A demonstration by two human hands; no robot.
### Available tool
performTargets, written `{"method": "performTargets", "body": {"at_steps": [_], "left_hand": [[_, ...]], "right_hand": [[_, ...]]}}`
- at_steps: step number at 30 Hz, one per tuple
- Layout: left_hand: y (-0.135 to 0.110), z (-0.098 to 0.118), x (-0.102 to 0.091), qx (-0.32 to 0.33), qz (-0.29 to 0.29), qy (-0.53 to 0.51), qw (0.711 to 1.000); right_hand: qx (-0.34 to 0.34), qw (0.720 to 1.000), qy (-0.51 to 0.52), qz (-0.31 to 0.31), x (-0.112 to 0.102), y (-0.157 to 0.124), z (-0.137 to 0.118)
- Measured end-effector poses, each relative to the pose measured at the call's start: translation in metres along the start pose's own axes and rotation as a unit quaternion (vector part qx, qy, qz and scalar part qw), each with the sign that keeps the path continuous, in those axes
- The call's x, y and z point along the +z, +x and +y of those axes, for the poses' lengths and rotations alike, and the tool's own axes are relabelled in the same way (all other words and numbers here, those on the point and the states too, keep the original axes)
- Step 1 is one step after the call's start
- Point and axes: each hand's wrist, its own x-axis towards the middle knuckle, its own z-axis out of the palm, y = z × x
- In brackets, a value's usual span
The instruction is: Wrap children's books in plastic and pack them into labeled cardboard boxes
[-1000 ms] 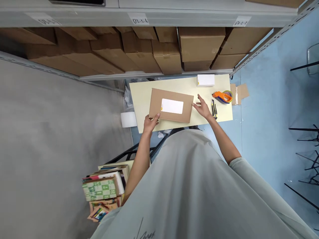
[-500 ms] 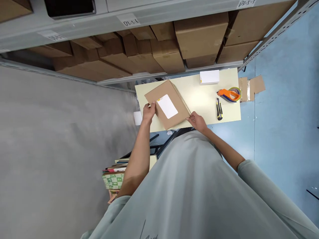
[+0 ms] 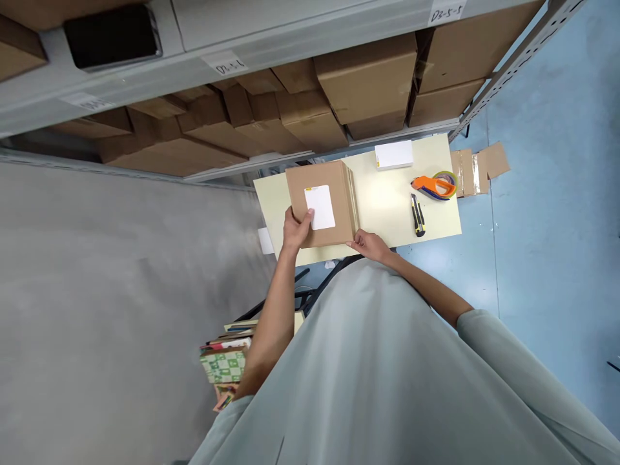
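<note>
A flat brown cardboard box [image 3: 320, 174] with a white label [image 3: 320, 206] on its top face is over the left part of a pale yellow table [image 3: 382, 200]. My left hand [image 3: 296, 227] grips its left edge, the thumb resting on top beside the label and the fingers hidden at the side. At the near right corner my right hand [image 3: 367, 244] pinches the box's edge. Light layered edges show along the box's right side. Farther right lie a black and yellow utility knife [image 3: 417, 216] and an orange tape dispenser [image 3: 436, 187].
A white box [image 3: 394, 155] sits at the table's back edge. Above it stands a grey metal shelf [image 3: 271, 55] packed with cardboard boxes, with a black phone-like device [image 3: 113, 37] on top. Books or folders [image 3: 225, 361] are stacked at lower left. Opened cardboard [image 3: 469, 171] lies right of the table.
The cardboard box has turned from a slant to nearly square with the table. My left thumb has moved farther onto its top. The whole view has shifted slightly.
</note>
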Motion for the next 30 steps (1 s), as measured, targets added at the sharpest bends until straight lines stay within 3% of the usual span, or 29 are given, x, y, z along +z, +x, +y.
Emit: {"method": "performTargets", "body": {"at_steps": [5,9,12,16,18,20,23,27,30], "left_hand": [[-0.054,-0.024,-0.016,-0.112,-0.034,-0.013,0.993],[-0.072,-0.031,-0.014,-0.18,-0.091,-0.056,0.978],[-0.07,-0.027,-0.013,-0.173,-0.107,-0.095,0.975],[-0.061,-0.019,-0.018,-0.139,-0.122,-0.103,0.977],[-0.059,-0.017,-0.021,-0.123,-0.134,-0.099,0.978],[-0.056,-0.017,-0.024,-0.108,-0.14,-0.095,0.98],[-0.048,-0.023,-0.028,-0.087,-0.103,-0.113,0.984],[-0.027,-0.031,-0.026,-0.086,0.013,-0.176,0.981],[-0.008,-0.03,-0.019,-0.06,0.059,-0.219,0.972]], "right_hand": [[-0.006,1.0,0.025,0.004,-0.016,0.0,0.013],[-0.01,0.999,0.047,-0.001,-0.035,0.013,0.018],[-0.034,0.997,0.028,0.07,-0.062,0.054,0.005],[-0.132,0.98,-0.001,0.146,-0.101,0.138,-0.029],[-0.151,0.981,-0.02,0.12,-0.114,0.17,-0.042],[-0.139,0.984,-0.038,0.102,-0.12,0.18,-0.047],[-0.095,0.985,-0.073,0.124,-0.121,0.153,-0.042],[-0.037,0.983,-0.099,0.148,-0.109,0.074,-0.021],[0.016,0.991,-0.06,0.119,-0.091,0.026,-0.012]]}}
